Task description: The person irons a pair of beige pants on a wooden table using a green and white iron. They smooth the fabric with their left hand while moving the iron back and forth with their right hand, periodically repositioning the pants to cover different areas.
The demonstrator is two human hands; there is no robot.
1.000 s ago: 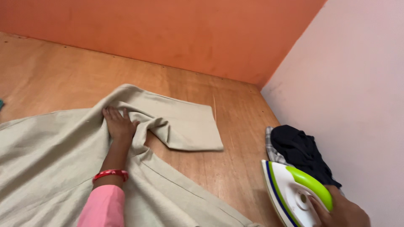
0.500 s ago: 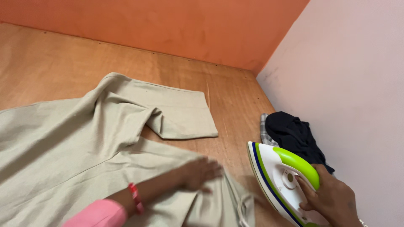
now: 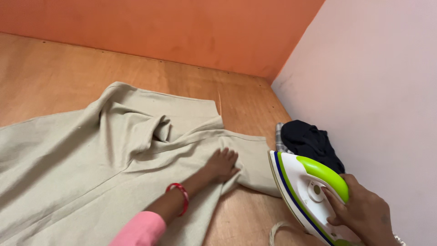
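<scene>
a beige garment (image 3: 82, 159) lies spread over the wooden surface (image 3: 54, 68), covering most of its near left part, with a bunched fold near its middle and one flap reaching right toward the iron. the left hand (image 3: 221, 165) lies palm down on that flap, fingers straight and close together, pressing flat on the cloth and gripping nothing; a red bangle (image 3: 178, 197) sits on the wrist above a pink sleeve (image 3: 139, 230). at the near right, the right hand (image 3: 364, 214) grips the green handle of a white and green iron (image 3: 309, 196), fingers curled around it, the thumb near the dial. the iron stands tilted up on its heel, its soleplate edge facing left, just beside the flap's right edge. a pale cord (image 3: 277, 230) loops below it. behind the iron, by the pink wall (image 3: 373, 82), lies a dark crumpled cloth (image 3: 310, 143) on a checked piece. an orange wall (image 3: 182, 27) closes the far side.
</scene>
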